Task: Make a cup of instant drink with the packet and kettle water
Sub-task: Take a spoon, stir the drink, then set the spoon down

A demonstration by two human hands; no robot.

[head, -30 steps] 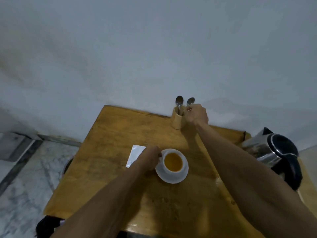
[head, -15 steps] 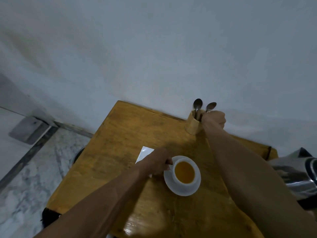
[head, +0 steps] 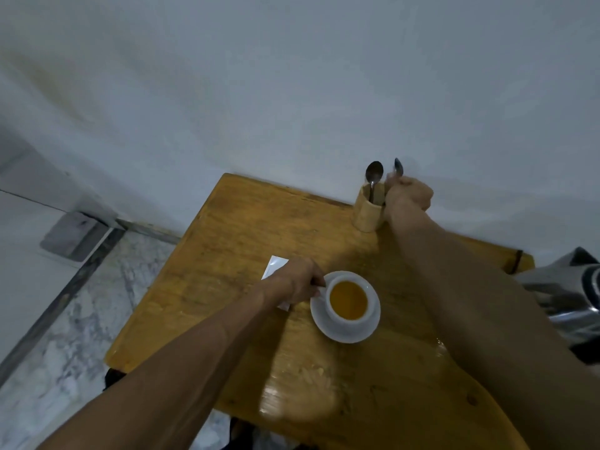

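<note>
A white cup (head: 348,319) holding orange-brown drink stands on a white saucer (head: 344,332) in the middle of the wooden table (head: 246,241). My left hand (head: 300,280) grips the cup's handle on its left side. Under that hand lies a white packet (head: 274,266), mostly hidden. At the table's far edge a wooden holder (head: 367,212) contains one spoon (head: 374,175). My right hand (head: 409,196) is closed around a second spoon (head: 398,168), whose bowl sticks up above my fist beside the holder.
A steel kettle (head: 565,293) with a black lid sits at the right edge of the table, partly out of view. A white wall stands right behind the table. Marble floor (head: 65,336) lies to the left.
The view has shifted left, so the kettle slid toward the right edge. My right hand has lifted slightly at the holder with the spoon in it. My left hand stays on the cup handle.
</note>
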